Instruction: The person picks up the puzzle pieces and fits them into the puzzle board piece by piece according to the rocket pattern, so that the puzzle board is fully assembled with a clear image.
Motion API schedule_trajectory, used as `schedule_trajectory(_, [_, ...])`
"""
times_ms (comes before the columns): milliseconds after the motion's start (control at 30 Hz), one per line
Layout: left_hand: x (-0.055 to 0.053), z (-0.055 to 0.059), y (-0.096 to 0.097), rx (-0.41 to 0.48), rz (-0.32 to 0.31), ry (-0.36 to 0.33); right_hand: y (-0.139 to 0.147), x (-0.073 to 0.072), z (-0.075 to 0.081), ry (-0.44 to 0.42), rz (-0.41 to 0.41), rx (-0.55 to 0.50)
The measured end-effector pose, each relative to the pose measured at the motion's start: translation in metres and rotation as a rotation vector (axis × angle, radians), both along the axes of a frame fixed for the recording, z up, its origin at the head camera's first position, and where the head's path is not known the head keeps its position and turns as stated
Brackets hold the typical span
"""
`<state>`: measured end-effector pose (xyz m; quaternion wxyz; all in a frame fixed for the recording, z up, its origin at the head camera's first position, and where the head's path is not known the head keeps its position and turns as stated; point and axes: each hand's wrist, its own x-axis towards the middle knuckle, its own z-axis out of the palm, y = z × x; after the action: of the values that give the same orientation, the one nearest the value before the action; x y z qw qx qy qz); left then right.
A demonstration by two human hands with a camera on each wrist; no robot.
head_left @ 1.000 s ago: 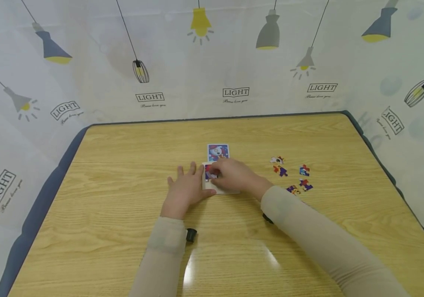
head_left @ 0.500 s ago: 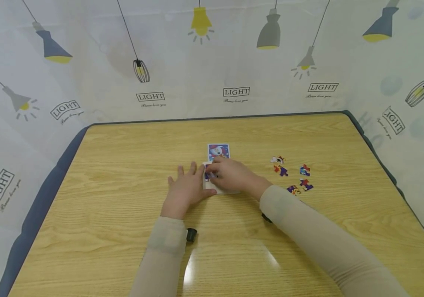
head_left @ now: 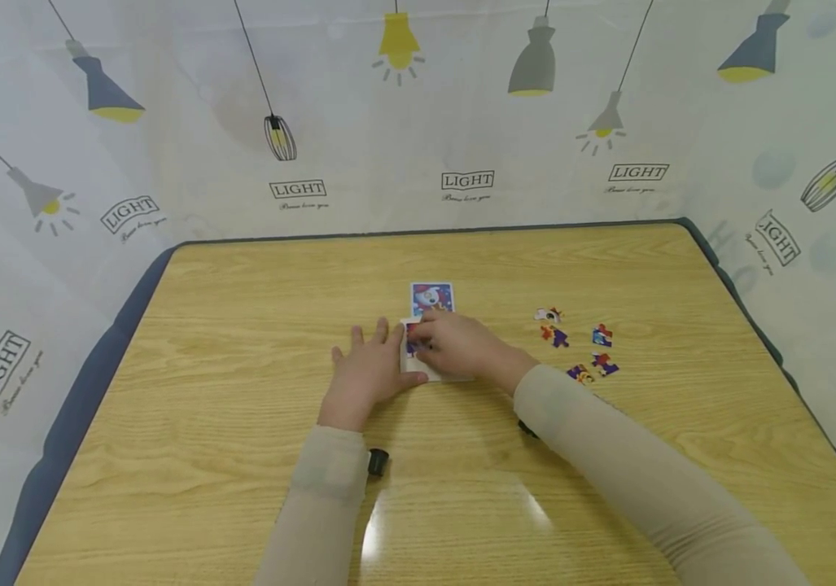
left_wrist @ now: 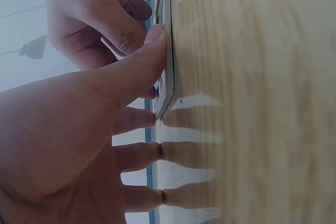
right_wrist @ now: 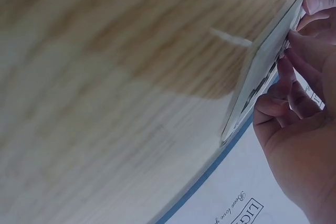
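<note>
A small white puzzle tray (head_left: 434,373) lies on the table, a partly joined picture puzzle (head_left: 411,342) at its upper left. My left hand (head_left: 363,376) is spread flat beside it; its thumb rests on the tray's near edge and its forefinger touches the left side. Over the tray, my right hand (head_left: 465,343) has thumb and forefinger brought together at a puzzle piece, mostly hidden under the fingers. In the right wrist view the fingertips (right_wrist: 291,38) are right at the tray's surface, with the other fingers curled. Behind the tray lies a square picture card (head_left: 432,295), partly covered by the right hand.
To the right lie several loose puzzle pieces (head_left: 554,335), spread out near the right forearm. A black knob-like part (head_left: 378,462) shows beside the left wrist. The wooden table (head_left: 242,325) meets a lamp-printed cloth (head_left: 381,163) at its back and sides.
The right fingers shift slightly over the joined pieces in the tray, staying at the same spot. The left hand keeps its place.
</note>
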<state>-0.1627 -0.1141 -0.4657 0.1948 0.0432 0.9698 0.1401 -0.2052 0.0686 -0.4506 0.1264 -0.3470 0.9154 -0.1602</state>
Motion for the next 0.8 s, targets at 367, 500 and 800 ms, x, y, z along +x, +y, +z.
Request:
schedule_trajectory(367, [-0.008,-0.011,-0.002,-0.025,0.003,-0.018,0.019,-0.009,0.027,-0.021,-0.060,-0.012])
schedule_trajectory(500, [-0.004,-0.003,0.000,-0.027,0.013,-0.020,0.039,-0.015,0.044,-0.005,-0.090,-0.026])
schedule_trajectory(800, [0.007,0.019,0.005,-0.009,0.022,-0.034,0.098,-0.019,0.080,0.020,-0.201,-0.076])
